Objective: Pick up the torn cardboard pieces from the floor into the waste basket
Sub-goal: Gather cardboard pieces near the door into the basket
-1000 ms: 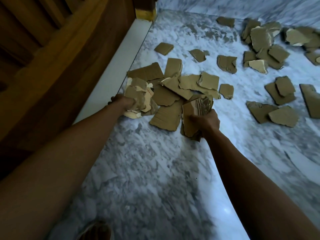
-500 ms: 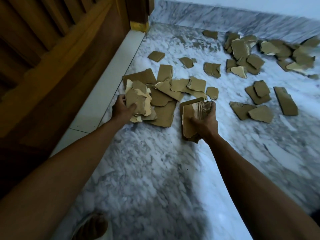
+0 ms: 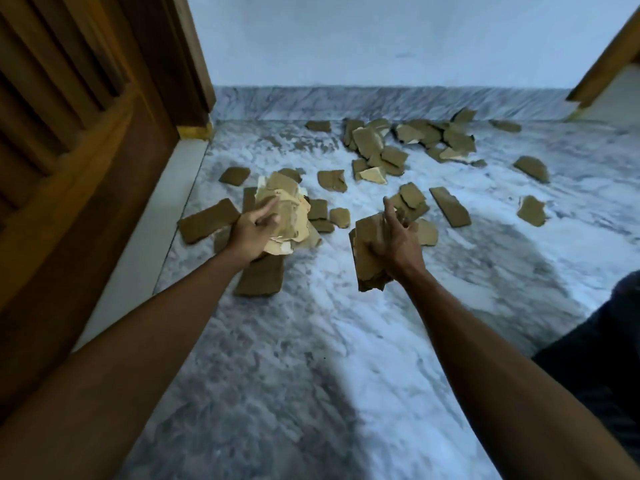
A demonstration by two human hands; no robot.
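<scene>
Grey-white marble floor (image 3: 311, 358) with cloudy veining fills most of the head view, meeting a marble skirting (image 3: 346, 102) and a pale plain wall (image 3: 363, 39) at the top of the frame. Brown wooden panelling (image 3: 86, 133), ribbed with vertical slats, runs down the left edge above a flat white strip (image 3: 152, 244) along the floor. Another wooden edge (image 3: 609, 60) cuts the upper right corner.

Left of centre, the left hand (image 3: 252, 233) grips a crumpled bundle of torn cardboard (image 3: 287, 216), its pale ragged layers showing, thumb pressed over the front. Right of centre, the right hand (image 3: 398, 244) is clamped on a flatter stack of brown cardboard pieces (image 3: 367, 251), held edge-on, with the forefinger pointing up. Both bundles are lifted above the floor and are apart from each other.

Loose cardboard scraps (image 3: 381, 147), flat and jagged, lie scattered across the middle and upper right of the frame, thickest near the skirting. A long rectangular piece (image 3: 259, 278) lies under the left wrist, partly hidden by it. Dark cloth (image 3: 606, 358) shows at the lower right edge. No waste basket is in view.
</scene>
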